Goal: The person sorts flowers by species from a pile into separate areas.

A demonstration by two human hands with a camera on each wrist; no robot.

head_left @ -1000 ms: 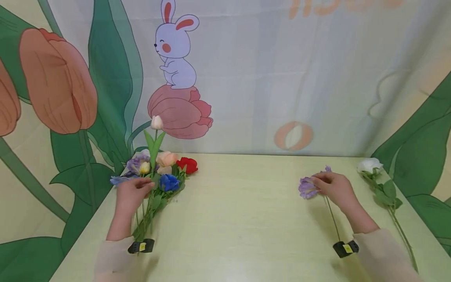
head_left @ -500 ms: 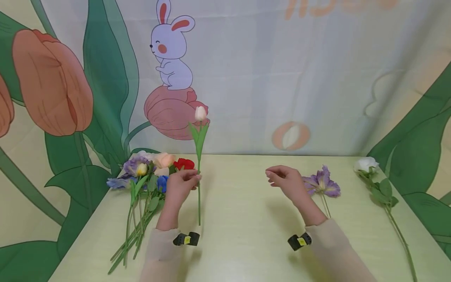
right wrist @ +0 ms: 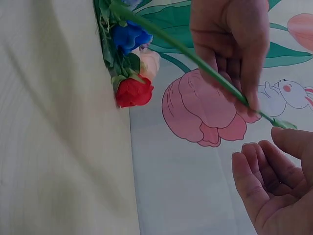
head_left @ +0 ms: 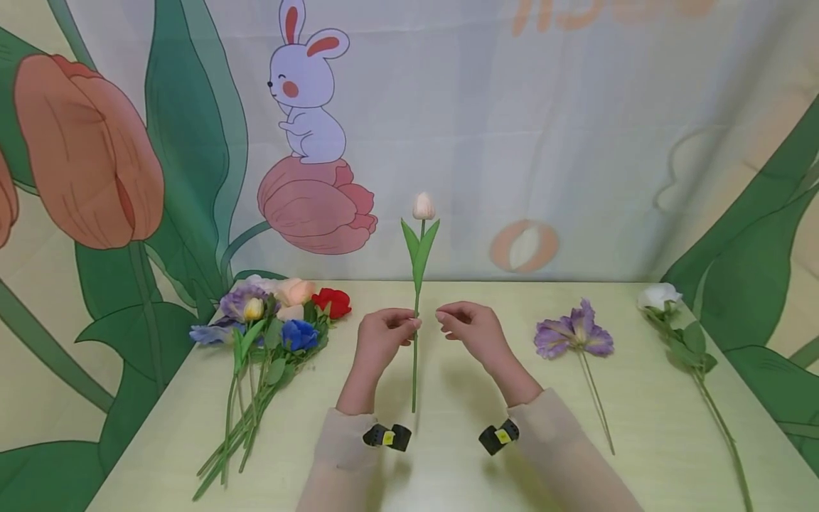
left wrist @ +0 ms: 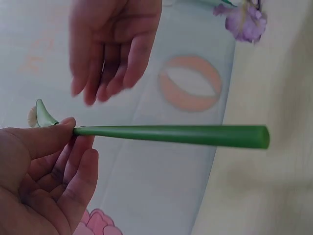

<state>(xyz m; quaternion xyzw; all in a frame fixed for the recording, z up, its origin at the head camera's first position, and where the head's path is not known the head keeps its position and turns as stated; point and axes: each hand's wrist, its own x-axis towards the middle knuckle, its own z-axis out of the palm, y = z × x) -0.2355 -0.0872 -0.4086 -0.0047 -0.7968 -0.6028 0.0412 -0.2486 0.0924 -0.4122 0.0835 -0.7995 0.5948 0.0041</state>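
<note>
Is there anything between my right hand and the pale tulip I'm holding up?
Mostly open space: in the head view a gap separates the right hand from the pale tulip. The only thing close is the left hand, pinching the stem at about that height; below that grip the stem is bare.

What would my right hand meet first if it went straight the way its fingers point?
Your right hand would probably meet the tulip stem first, or your left hand, which pinches it; depth leaves that unclear.

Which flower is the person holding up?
The pinkish-white tulip, upright and pinched in the left hand; the other loose flowers lie on the table.
</note>
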